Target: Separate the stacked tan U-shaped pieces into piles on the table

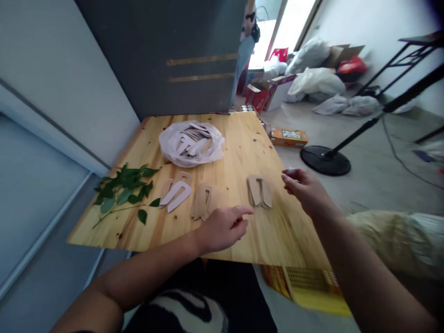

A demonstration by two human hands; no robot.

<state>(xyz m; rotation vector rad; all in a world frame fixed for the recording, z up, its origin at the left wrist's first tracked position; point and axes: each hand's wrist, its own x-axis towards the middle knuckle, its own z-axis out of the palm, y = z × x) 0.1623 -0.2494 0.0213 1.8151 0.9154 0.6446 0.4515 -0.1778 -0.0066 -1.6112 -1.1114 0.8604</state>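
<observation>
My left hand rests near the front of the wooden board, fingers loosely curled with the forefinger pointing right; nothing is in it. It lies just right of a small stack of U-shaped cardboard pieces. My right hand hovers over the board's right edge with its fingers drawn together, close to another pair of cardboard pieces; whether they pinch anything is hidden. Further left lie pale U-shaped pieces. A white plastic bag full of such pieces sits at the back.
A leafy green branch lies at the board's left. A grey wall panel stands behind. On the floor to the right are a stand base, cartons, bags and a yellow crate.
</observation>
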